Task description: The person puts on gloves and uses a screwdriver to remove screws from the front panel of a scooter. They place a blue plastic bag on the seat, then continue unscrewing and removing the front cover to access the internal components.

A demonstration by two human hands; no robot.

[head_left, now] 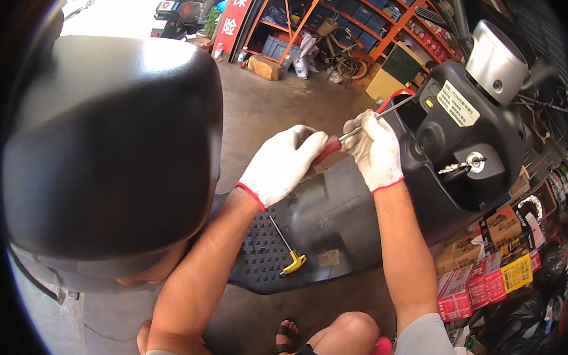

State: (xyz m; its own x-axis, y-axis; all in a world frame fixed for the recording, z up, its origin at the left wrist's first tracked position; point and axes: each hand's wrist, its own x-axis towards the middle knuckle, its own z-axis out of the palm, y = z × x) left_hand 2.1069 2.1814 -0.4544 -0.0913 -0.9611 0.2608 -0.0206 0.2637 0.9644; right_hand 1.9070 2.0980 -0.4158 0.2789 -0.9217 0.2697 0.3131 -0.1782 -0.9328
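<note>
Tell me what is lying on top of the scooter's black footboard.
A yellow-handled T-wrench lies on the footboard, beside a small brownish patch. The gloved left hand and the seat hide the board's near left part.

White knit cloth gloves; red-handled screwdriver's bare metal shaft; glossy black plastic seat; matt, studded black plastic footboard.

T-handle tool on footboard, seat left
</note>
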